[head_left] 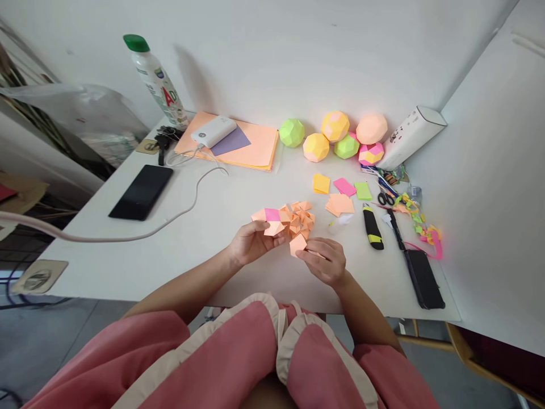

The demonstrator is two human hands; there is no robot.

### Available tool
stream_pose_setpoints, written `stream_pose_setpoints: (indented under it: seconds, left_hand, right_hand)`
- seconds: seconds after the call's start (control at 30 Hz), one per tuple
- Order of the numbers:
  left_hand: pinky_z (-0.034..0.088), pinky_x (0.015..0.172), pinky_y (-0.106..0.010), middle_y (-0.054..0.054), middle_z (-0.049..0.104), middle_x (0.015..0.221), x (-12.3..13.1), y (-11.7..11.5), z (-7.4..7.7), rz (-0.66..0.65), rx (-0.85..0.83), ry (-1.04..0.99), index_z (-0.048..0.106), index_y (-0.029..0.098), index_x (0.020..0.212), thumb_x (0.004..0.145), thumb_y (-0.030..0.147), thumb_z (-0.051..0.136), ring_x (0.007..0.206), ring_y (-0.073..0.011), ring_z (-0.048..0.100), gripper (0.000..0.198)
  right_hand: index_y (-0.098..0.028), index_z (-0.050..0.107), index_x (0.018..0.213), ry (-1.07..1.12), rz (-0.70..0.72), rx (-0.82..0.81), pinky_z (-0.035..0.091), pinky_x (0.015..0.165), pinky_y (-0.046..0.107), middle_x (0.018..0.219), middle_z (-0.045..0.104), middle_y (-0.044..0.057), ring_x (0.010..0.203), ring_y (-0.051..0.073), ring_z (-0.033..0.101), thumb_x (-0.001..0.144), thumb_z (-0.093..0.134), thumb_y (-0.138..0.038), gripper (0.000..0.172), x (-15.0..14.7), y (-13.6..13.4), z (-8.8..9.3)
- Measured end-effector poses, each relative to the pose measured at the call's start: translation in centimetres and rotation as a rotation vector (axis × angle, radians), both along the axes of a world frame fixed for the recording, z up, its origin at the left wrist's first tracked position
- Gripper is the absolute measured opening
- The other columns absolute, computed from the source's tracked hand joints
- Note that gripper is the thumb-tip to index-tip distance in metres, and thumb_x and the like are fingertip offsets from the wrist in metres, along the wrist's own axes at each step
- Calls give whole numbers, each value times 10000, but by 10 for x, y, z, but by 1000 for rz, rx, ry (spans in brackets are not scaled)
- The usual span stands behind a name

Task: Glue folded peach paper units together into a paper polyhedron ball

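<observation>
left hand [254, 241] pinches a faceted peach-and-pink paper shape [273, 216] between thumb and fingers, while the right hand [327, 260] pinches a peach pentagon [298, 244] between four and five o'clock from that shape. folded peach pieces [303, 217] lie heaped just beyond, toward twelve. from the hands, a bottle [159, 85] stands between ten and eleven, green cap [136, 43] on, contents hidden; a plastic bag [96, 113] is at ten, its contents too blurred to tell; paper balls [334, 126] cluster around one.
</observation>
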State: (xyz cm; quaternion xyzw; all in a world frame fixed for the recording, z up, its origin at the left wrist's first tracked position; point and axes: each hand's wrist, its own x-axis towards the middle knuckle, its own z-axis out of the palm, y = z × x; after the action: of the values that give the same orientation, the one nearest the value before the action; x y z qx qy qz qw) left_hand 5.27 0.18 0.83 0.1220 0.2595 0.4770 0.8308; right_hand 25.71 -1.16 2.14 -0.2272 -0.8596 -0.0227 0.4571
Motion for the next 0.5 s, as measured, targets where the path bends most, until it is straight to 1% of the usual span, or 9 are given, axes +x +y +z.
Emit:
stream_pose_setpoints:
  seconds: [0.13, 0.23, 0.3, 0.37, 0.5]
  left_hand:
    - [545, 779, -351, -59, 666, 771, -1, -1, 2, -7, 61, -79, 671, 102, 885, 648, 135, 627, 677, -146, 592, 243]
    - [547, 744, -324, -55, 665, 737, -2, -2, 4, -22, 97, -114, 663, 101, 917, 639, 142, 624, 672, -152, 604, 284]
    - [544, 730, -313, -57, 681, 742, -3, -2, 4, -27, 82, -116, 654, 110, 978, 633, 140, 619, 685, -165, 627, 348]
    - [542, 743, -318, -66, 707, 796, -3, -2, 3, -33, 59, -107, 634, 123, 1061, 634, 129, 612, 720, -182, 657, 427]
    - [537, 811, -365, -83, 726, 866, -3, -2, 2, -38, 67, -88, 596, 127, 1161, 651, 117, 605, 811, -219, 686, 510]
  right_hand:
    - [-235, 643, 964, 39, 25, -23, 507, 621, 234, 811, 687, 54, 770, 132, 647, 834, 560, -48, 242, -3, 0, -2]
    - [-230, 657, 956, 49, 58, -67, 518, 609, 233, 822, 708, 63, 767, 138, 665, 819, 572, -36, 253, -6, 0, -5]
    - [-233, 671, 933, 73, 78, -140, 527, 602, 236, 844, 717, 66, 752, 138, 672, 817, 571, -36, 249, -8, 0, -6]
    - [-235, 680, 907, 139, 90, -277, 537, 598, 239, 852, 719, 62, 727, 135, 671, 818, 572, -48, 234, -9, -2, -6]
    - [-225, 696, 828, 324, 124, -685, 526, 564, 254, 740, 687, 28, 632, 128, 637, 802, 617, -113, 139, -8, -2, -7]
